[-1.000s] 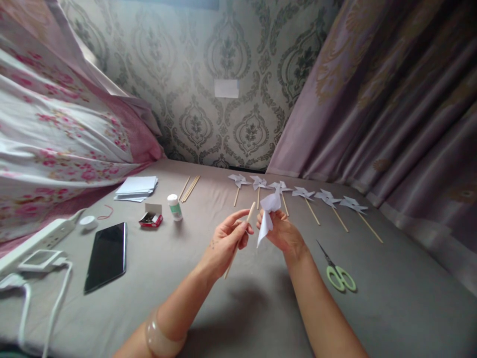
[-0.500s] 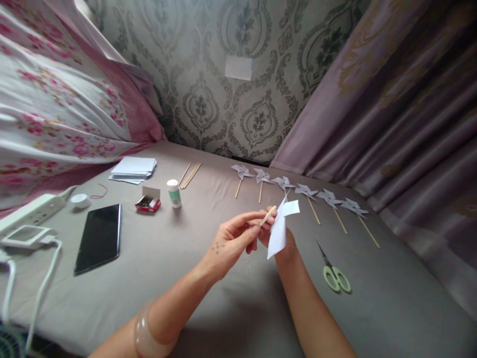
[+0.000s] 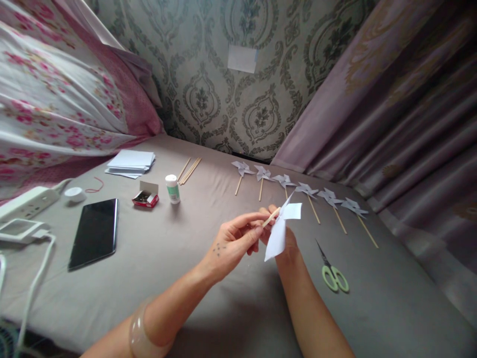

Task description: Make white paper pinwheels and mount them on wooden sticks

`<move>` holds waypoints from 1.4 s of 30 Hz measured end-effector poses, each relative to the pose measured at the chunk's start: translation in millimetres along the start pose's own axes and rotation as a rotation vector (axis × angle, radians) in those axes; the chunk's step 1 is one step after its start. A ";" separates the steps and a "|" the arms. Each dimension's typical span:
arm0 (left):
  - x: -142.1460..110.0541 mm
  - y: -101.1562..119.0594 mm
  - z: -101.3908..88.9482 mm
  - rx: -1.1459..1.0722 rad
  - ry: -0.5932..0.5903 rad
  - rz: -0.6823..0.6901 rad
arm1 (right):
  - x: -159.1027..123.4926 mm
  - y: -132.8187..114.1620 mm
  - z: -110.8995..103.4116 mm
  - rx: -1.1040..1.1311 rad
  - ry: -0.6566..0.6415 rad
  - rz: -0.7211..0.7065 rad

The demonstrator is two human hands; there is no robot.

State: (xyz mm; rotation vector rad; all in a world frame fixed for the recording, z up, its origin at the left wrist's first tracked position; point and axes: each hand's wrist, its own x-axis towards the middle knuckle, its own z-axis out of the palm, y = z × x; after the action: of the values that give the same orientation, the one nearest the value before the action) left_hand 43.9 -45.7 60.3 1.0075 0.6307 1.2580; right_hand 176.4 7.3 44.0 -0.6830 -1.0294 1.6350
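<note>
My left hand (image 3: 235,242) pinches a thin wooden stick (image 3: 271,218) between thumb and fingers, its upper end against or very close to the middle of a white paper pinwheel (image 3: 278,237). Behind that pinwheel is my right hand (image 3: 290,242), its fingers closed on the paper; most of them are hidden by the blades and by my left hand. Both hands are raised over the cloth-covered surface (image 3: 223,308). Right of them lie scissors (image 3: 333,276) with green handles. Farther back, several finished-looking pinwheels on sticks (image 3: 306,190) lie in a row.
Left of my hands stand a white-capped bottle (image 3: 172,190) and an open red box (image 3: 145,198) of small metal pieces. Loose sticks (image 3: 191,171), a paper stack (image 3: 131,161), a black phone (image 3: 95,233), a white lid (image 3: 75,194) and a power strip (image 3: 28,209) lie around them.
The stick's upper end has shifted slightly right and sits nearer the pinwheel's middle. The pinwheel is tilted a little more. Both hands keep their hold, and the head view has moved slightly.
</note>
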 end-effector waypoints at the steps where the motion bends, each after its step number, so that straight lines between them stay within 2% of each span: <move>1: 0.0 -0.1 0.1 -0.002 -0.001 -0.002 | -0.2 -0.4 0.4 0.011 -0.010 0.004; 7: 0.1 -1.0 1.3 -0.019 -0.001 -0.015 | -1.4 -4.4 3.9 0.003 -0.001 0.047; 11: 0.2 -2.8 1.1 -0.023 -0.006 -0.016 | -1.9 -4.0 3.1 0.002 0.016 0.041; 29: -0.4 -0.6 4.4 -0.075 -0.020 0.006 | -1.4 -0.2 -1.4 0.068 -0.060 0.009; 35: -0.5 -0.6 5.2 -0.081 -0.020 -0.007 | 1.1 0.6 -1.1 0.119 -0.027 -0.002; 42: -0.4 2.1 5.7 -0.089 -0.016 0.023 | 2.2 0.9 0.1 0.143 -0.097 -0.041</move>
State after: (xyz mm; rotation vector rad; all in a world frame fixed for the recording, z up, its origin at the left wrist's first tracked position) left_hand 47.7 -47.6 64.7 0.9519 0.5478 1.2858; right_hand 175.2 9.3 43.4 -0.4883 -0.9778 1.7019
